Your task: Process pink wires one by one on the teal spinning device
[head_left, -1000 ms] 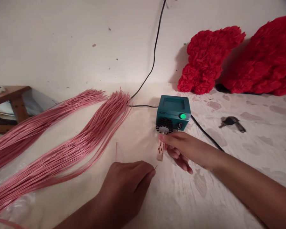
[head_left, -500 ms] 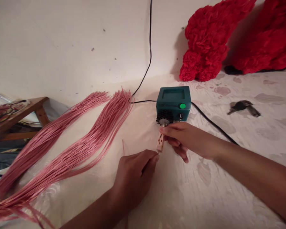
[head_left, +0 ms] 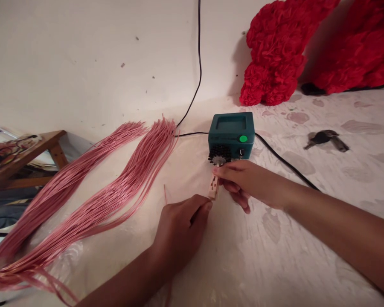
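A small teal machine (head_left: 231, 134) with a green button sits before me, a black bristled wheel (head_left: 219, 155) on its front. From the wheel's hub a pale pink clip (head_left: 213, 187), like a clothes peg, points towards me. My right hand (head_left: 240, 179) is closed, thumb and finger pinching the clip's upper end close to the hub. At its lower end, my left hand (head_left: 184, 226) is pinched shut around a thin pink strand, whose free end (head_left: 165, 192) shows above the knuckles. The fingertips hide where strand and clip meet.
Two long bundles of pink strands (head_left: 128, 183) lie at the left. Red ruffled flower pieces (head_left: 275, 55) stand against the wall at back right, with keys (head_left: 326, 140) on the patterned cover. A black cord (head_left: 284, 162) runs from the machine; a wooden frame (head_left: 56, 149) is far left.
My left hand's fingertips have moved slightly closer to the clip's lower end, covering the small gap there. My right hand keeps its pinch. The whole view has shifted slightly.
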Demonstrator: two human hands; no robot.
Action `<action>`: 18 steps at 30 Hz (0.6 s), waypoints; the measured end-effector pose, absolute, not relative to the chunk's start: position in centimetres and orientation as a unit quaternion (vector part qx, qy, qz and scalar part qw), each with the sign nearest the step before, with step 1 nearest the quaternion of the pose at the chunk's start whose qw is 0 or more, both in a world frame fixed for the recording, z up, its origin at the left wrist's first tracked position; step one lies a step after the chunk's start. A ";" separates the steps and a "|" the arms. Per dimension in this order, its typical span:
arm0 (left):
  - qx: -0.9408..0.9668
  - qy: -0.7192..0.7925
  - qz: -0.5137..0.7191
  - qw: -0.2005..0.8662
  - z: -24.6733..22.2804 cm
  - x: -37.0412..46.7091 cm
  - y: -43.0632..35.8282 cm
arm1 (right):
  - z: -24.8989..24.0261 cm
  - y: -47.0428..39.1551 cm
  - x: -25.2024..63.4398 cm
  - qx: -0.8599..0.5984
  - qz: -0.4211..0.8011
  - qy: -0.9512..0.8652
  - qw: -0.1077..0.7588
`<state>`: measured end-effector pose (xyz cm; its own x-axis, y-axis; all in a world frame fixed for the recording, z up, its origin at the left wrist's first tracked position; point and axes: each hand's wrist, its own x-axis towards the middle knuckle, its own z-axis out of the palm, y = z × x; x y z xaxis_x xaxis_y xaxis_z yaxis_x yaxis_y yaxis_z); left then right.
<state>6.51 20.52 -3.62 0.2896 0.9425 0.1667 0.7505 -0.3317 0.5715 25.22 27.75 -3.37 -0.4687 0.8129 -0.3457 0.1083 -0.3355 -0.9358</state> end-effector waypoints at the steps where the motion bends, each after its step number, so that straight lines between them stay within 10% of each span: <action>1: 0.777 0.545 0.244 0.199 -3.6 6.6 20.5 | -3.4 27.8 25.2 -0.446 0.685 -0.515 0.258; 18: 0.710 0.613 0.255 0.234 -3.1 7.8 20.2 | -3.3 27.7 25.3 -0.451 0.692 -0.514 0.231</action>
<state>7.76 20.18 -3.11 0.1185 0.9902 0.0746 0.7518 -0.1385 0.6447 25.33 27.67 -3.31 -0.4866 0.7839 -0.3857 0.1435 -0.3637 -0.9204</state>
